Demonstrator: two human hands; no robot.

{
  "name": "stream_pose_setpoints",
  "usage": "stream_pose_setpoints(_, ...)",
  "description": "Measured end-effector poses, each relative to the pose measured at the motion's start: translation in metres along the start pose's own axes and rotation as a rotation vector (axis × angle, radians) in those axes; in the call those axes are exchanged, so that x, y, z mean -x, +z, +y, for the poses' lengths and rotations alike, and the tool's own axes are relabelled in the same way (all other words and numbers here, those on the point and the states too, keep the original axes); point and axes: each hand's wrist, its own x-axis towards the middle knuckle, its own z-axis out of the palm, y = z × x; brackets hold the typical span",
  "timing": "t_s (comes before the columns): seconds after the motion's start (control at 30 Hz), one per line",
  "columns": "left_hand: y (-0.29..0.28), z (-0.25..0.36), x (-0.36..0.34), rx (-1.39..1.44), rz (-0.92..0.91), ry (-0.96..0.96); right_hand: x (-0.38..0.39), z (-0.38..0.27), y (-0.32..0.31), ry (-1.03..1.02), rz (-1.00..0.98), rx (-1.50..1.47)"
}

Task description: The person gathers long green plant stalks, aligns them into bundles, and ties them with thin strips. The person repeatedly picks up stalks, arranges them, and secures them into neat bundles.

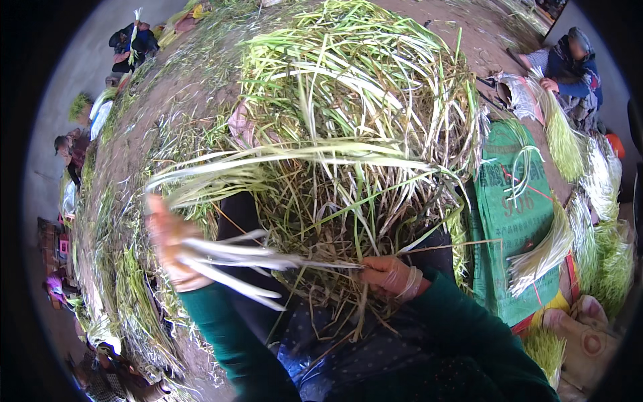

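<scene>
Your left grip (173,244) clasps a bunch of pale stalks (231,254); your right grip (388,276) pinches 1 thin strand (335,264). Leaves heap (348,87) before you on brown floor (482,27), 1 green sack (492,281) lies right, and other people (579,75) sit around the room.

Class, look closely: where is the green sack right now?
In the head view, the green sack lies on the right, just beside the big heap of stalks, with a pale bundle resting across its right edge.
</scene>
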Motion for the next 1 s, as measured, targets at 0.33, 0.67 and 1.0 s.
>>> stream_pose_setpoints(0.33, 0.009, -0.051, -0.004, -0.215, 0.012, 0.538, -0.024, -0.056, 0.016, -0.566, 0.017, 0.243)
stream_pose_setpoints(0.67, -0.041, -0.069, -0.018, -0.396, 0.408, 0.629, 0.015, -0.046, 0.041, 0.006, -0.318, -0.249)
stream_pose_setpoints(1.0, 0.049, -0.066, -0.037, -0.421, 0.241, 0.344, 0.084, -0.015, -0.038, -0.332, 0.252, -0.082)
